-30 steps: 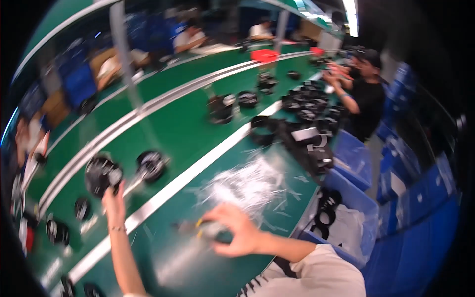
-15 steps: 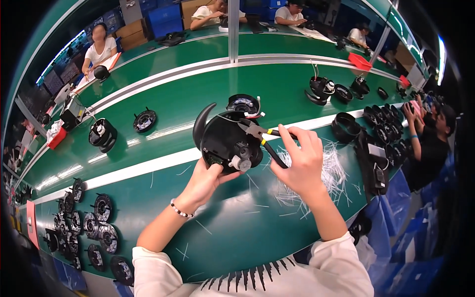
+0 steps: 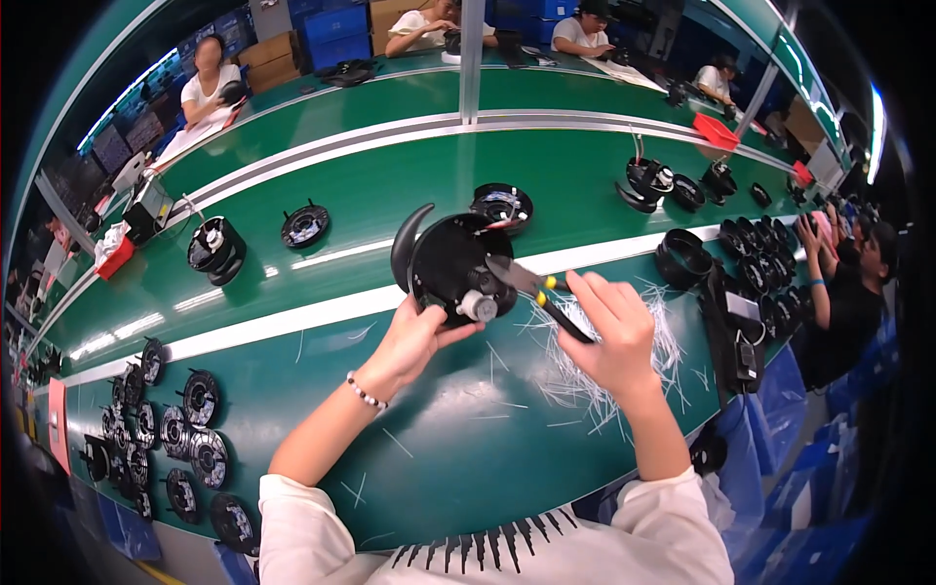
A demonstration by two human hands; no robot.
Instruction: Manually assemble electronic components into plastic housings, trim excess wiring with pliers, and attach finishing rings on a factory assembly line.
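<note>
Left hand (image 3: 417, 341) closed on black housing (image 3: 444, 261), thumb at lower rim, likely steadying it for pliers (image 3: 524, 280)! Right hand (image 3: 616, 336) curled round parted handles, tips overlapping housing, contact unclear. Housing held above counter's (image 3: 458, 429) far white edge; clippings (image 3: 665, 351) heaped toward right edge.

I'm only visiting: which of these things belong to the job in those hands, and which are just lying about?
In the job:
- black round housing, gripped by the left hand
- pliers, held in the right hand

Apparently just lying about:
- loose white strips
- black round parts, lower left
- red tray, far right
</note>
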